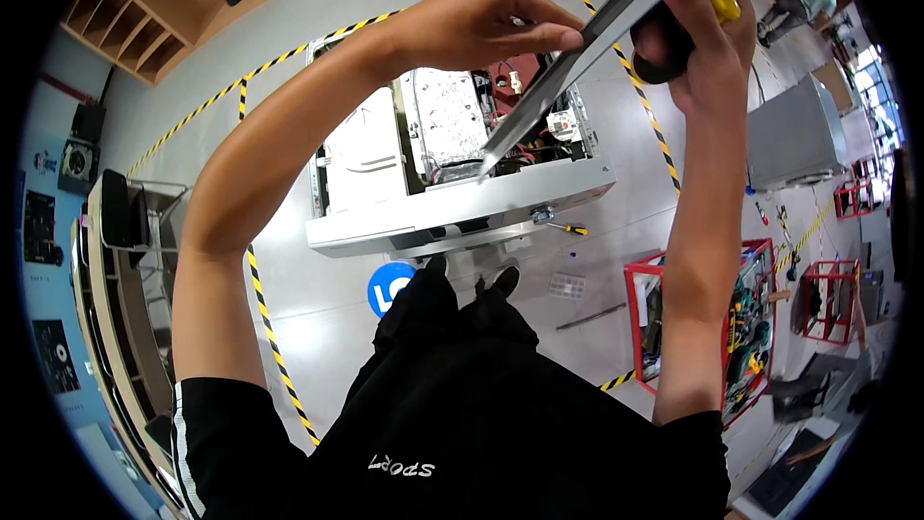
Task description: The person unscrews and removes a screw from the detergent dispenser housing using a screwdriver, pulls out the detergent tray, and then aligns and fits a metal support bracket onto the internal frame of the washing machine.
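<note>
My left hand (pixel 525 31) has its fingers bent and its thumb at the edge of a long, grey metal strip (pixel 599 31), which slants from the top right down over an opened white appliance (pixel 366 202). My right hand (pixel 703 39), higher at the right, grips a black-and-yellow tool (pixel 669 53) against the strip; part of the tool is hidden by the fingers and strip. Inside the appliance show a silvery panel (pixel 443 116), wires and small parts. A yellow-handled screwdriver (pixel 570 228) lies on the floor in front of it.
A red-framed tool cart (pixel 635 299) stands at lower right, a grey appliance (pixel 789 135) at right, a folding chair (pixel 135 212) and shelving (pixel 154 29) at left. Striped floor tape (pixel 260 299) surrounds the work. Another person (pixel 804 0) is at upper right, another's arm at lower right.
</note>
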### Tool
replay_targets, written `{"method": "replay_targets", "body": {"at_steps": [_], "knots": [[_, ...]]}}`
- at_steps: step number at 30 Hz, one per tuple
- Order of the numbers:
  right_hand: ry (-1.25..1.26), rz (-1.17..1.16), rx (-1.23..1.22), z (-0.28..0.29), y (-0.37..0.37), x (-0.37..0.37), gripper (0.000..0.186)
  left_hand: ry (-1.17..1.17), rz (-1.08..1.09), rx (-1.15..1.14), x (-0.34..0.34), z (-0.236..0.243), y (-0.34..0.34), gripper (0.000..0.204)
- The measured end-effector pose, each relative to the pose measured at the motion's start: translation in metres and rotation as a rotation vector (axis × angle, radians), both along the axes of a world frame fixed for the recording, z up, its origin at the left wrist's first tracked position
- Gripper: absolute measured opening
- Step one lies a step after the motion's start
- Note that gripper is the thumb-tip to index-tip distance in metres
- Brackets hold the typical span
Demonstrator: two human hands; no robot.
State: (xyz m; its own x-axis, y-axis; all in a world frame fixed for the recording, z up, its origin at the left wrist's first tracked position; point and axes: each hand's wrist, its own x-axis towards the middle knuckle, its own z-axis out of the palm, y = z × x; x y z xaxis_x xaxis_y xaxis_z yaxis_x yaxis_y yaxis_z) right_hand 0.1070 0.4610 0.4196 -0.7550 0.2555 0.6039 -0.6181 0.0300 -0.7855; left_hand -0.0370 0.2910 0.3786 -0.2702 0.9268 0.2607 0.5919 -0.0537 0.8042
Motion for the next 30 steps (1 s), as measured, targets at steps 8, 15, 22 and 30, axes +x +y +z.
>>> {"method": "replay_targets", "body": {"at_steps": [8, 15, 22, 30], "knots": [[-0.253, -0.288, 0.547, -0.022, 0.037, -0.066, 0.029, 0.11, 0.404, -0.549, -0.069, -0.183, -0.092, 0.012], [-0.443, -0.19, 0.779, -0.07, 0.026, -0.105, 0.049, -0.19, 0.488, -0.619, -0.036, -0.278, -0.104, 0.025], [-0.785, -0.156, 1.029, -0.116, 0.015, -0.118, 0.059, -0.555, 0.597, -0.465, -0.023, -0.289, -0.111, 0.021], [-0.958, -0.089, 1.079, -0.165, 0.017, -0.093, 0.067, -0.79, 0.536, -0.308, -0.021, -0.286, -0.115, 0.022]]}}
